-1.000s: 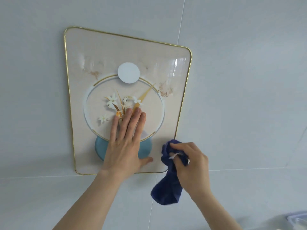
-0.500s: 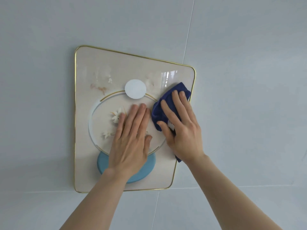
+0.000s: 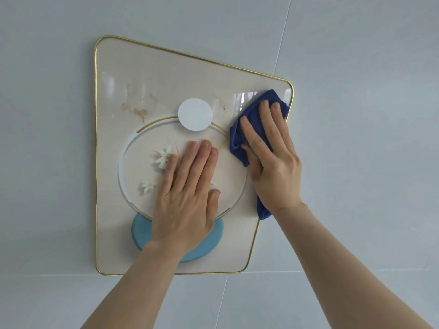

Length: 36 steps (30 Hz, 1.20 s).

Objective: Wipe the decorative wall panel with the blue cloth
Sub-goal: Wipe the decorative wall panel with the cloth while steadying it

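The decorative wall panel (image 3: 152, 74) is cream with a gold rim, a white disc, a ring with white flowers and a light blue oval at the bottom. Reddish-brown smears (image 3: 136, 110) mark its upper left. My left hand (image 3: 187, 195) lies flat on the ring's middle, fingers together, holding nothing. My right hand (image 3: 273, 157) presses the dark blue cloth (image 3: 237, 141) flat against the panel's upper right corner. The cloth's tail hangs out below my right wrist.
The panel hangs on a pale grey tiled wall (image 3: 356, 115) with thin grout lines. One horizontal joint runs just under the panel's bottom rim.
My right hand has lifted the cloth from below the panel's lower right corner up onto its upper right part. The brown stain there is now covered. My left hand stays flat on the ring.
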Tool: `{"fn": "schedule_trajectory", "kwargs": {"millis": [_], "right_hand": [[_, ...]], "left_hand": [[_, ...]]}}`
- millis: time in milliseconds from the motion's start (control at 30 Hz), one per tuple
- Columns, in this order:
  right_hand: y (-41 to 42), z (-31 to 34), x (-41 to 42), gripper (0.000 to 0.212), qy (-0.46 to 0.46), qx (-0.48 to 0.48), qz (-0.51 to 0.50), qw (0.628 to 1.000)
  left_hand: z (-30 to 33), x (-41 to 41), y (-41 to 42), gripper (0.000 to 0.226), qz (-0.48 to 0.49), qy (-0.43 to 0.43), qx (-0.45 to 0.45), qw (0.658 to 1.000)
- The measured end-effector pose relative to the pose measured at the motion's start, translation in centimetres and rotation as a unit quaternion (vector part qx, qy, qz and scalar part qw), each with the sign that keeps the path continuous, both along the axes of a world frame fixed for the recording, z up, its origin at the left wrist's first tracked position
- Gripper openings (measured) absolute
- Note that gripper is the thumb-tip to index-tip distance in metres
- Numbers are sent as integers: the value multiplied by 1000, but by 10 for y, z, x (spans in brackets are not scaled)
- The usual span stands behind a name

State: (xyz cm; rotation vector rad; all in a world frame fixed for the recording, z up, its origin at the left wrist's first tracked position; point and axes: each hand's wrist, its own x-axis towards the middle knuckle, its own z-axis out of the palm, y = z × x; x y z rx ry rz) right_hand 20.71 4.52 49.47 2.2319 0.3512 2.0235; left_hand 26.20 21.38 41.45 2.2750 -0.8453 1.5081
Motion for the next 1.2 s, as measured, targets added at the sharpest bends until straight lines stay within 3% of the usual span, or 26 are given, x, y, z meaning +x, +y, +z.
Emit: {"fn": "schedule_trajectory", "kwargs": {"millis": [267, 400, 767, 967, 1067, 1133, 1200], "right_hand": [[19, 16, 3, 38, -46, 109, 25, 993], [19, 4, 3, 38, -60, 97, 17, 993], [7, -35, -26, 40, 5, 16, -36, 999], [19, -56, -55, 45, 136, -12, -102, 985], [31, -43, -71, 32, 213, 32, -105, 971], [37, -32, -81, 24, 242, 130, -33, 961], [38, -16, -90, 32, 208, 253, 62, 943]], "left_hand": [[0, -2, 0, 75, 8, -7, -1, 1000], [1, -3, 0, 76, 1, -4, -5, 1000], [5, -15, 2, 75, -17, 21, -12, 1000], [16, -31, 10, 71, -26, 50, -5, 998], [23, -40, 16, 71, -35, 63, 2, 997], [27, -44, 21, 72, -41, 63, 6, 997], [30, -46, 26, 74, -45, 59, 7, 997]]}}
